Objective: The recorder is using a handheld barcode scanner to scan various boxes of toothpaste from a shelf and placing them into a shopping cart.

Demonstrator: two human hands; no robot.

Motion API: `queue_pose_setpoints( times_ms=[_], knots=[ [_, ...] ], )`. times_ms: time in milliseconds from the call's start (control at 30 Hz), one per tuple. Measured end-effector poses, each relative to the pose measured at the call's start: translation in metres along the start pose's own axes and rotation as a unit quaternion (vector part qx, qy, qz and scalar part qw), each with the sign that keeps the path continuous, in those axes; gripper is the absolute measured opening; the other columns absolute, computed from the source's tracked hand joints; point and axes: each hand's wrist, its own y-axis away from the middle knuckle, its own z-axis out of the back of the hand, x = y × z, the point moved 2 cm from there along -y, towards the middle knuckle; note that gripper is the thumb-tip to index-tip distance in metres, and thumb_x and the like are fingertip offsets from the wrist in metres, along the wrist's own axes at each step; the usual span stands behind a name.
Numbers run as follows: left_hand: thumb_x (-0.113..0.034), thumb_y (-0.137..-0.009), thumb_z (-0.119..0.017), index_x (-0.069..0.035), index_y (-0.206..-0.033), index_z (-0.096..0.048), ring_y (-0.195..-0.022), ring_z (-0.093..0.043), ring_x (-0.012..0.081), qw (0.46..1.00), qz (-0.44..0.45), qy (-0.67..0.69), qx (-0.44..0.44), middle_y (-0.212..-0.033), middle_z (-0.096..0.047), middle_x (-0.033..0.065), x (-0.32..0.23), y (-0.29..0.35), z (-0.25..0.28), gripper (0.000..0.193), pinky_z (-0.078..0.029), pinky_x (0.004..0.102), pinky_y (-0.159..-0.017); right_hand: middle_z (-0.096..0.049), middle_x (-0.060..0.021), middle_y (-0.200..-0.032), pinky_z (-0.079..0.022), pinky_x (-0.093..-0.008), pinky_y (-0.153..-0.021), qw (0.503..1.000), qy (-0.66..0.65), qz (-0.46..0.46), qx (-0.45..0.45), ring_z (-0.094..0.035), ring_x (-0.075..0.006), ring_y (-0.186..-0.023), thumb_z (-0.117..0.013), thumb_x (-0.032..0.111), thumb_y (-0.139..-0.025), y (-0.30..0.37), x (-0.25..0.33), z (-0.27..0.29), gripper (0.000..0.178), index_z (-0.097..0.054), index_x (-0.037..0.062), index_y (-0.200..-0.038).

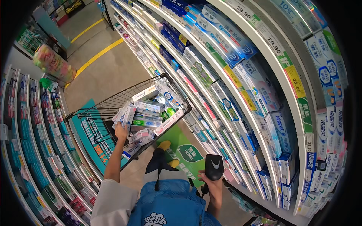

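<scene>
My left hand (121,130) reaches into a black wire shopping cart (102,102) ahead of me. Its fingers are closed on the near end of a white and blue toothpaste box (129,113), partly hidden by the hand. More toothpaste boxes (147,107) lie loosely piled around it in the cart, some with green or blue ends. A long white box (169,122) lies along the cart's right side. Down at my right side, my right hand (213,184) is wrapped round the handle of a black handheld barcode scanner (214,167), its head pointing up and away from me.
Tall shelves of boxed toothpaste (260,86) curve close along my right. Lower shelves of toothbrushes and teal packs (34,147) run along the left. A green floor sticker (188,150) lies by my yellow shoes. Farther off stands a colourful round display bin (54,62) near yellow floor lines (98,58).
</scene>
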Motion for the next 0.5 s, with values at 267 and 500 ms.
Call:
queue_pose_setpoints(
  times_ms=[267,500],
  knots=[
    [-0.029,-0.071,-0.070,0.002,-0.106,-0.050,-0.098,-0.055,0.0397,0.977,0.049,-0.026,0.205,-0.103,-0.056,0.0229,0.033,-0.022,-0.061,0.050,-0.046,0.0450,-0.084,-0.065,-0.0116,-0.092,-0.054,-0.0297,-0.066,0.997,0.005,-0.042,-0.059,-0.065,-0.0200,-0.081,-0.068,0.002,-0.080,-0.006,-0.006,0.002,0.028,-0.059,-0.0027,-0.106],
    [-0.027,-0.067,-0.074,0.002,-0.106,-0.050,-0.098,-0.055,0.0396,0.985,0.048,-0.033,0.162,-0.107,-0.054,0.0216,0.037,-0.025,-0.072,0.055,-0.046,0.0446,-0.084,-0.065,-0.0113,-0.093,-0.055,-0.0292,-0.068,0.998,0.011,-0.054,-0.036,-0.065,-0.0184,-0.081,-0.069,0.003,-0.080,-0.006,-0.016,-0.008,0.029,-0.059,-0.0037,-0.106]
  ],
)
